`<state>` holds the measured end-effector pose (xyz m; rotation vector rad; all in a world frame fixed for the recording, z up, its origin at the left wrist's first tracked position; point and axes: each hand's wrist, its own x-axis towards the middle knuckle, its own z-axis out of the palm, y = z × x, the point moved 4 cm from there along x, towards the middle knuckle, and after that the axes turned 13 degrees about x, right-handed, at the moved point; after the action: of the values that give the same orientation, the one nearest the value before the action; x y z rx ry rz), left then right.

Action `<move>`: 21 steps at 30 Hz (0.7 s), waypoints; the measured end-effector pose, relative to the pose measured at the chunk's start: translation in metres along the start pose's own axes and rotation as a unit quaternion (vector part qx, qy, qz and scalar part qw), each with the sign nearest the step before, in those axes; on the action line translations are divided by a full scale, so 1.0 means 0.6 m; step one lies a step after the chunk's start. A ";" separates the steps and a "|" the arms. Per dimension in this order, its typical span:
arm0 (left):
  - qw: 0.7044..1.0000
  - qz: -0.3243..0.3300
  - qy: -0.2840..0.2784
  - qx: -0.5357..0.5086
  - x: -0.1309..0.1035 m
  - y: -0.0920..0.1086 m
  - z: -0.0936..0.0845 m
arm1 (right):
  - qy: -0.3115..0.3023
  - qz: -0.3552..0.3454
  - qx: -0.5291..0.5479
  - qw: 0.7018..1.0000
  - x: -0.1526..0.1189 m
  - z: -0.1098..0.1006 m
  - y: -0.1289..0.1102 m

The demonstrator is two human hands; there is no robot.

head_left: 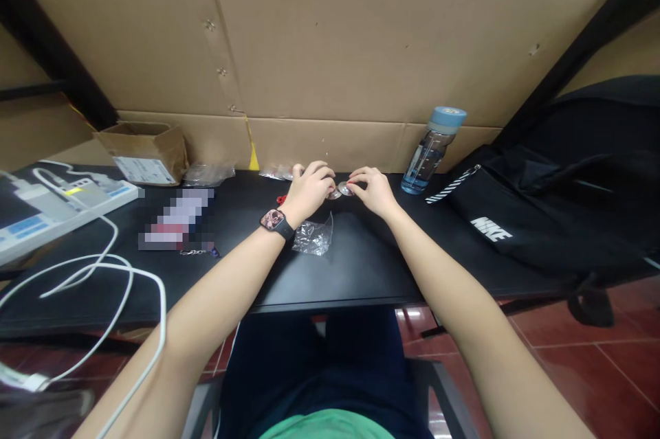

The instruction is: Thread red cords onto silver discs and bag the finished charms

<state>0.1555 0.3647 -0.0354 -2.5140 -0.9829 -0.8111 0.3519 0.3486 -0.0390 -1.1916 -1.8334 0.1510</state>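
Near the back of the black table, my left hand (311,189) pinches a small, shiny round disc (335,194) by its edge. Just to the right, a second round metallic-looking disc (346,189) is held between the thumb and fingers of my right hand (374,189). The two discs are side by side, close together; whether they touch is too small to tell. A small red item (281,199) lies left of my left hand, partly hidden by it. Below that hand is a crumpled clear plastic bag (313,237).
A blue-capped water bottle (427,150) and black backpack (526,212) are on the right. An open cardboard box (147,152), a blurred-out item (178,219), a white power strip (67,212) and loose white cables (128,265) occupy the left. A cardboard wall (330,47) stands behind.
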 end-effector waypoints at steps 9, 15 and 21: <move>0.966 -0.214 0.068 -0.124 0.001 -0.024 -0.024 | 0.097 0.121 0.261 0.953 -0.001 -0.009 0.002; 0.918 -0.259 0.098 -0.284 0.008 -0.034 0.018 | 0.158 0.183 0.453 0.858 -0.007 0.016 -0.015; 0.898 -0.233 0.126 -0.352 0.014 -0.010 0.021 | 0.167 0.186 0.465 0.849 -0.010 0.028 -0.031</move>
<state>0.1615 0.3792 -0.0393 -2.6197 -1.4114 -1.8798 0.3279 0.3401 -0.0421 -0.7653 -0.9628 0.8867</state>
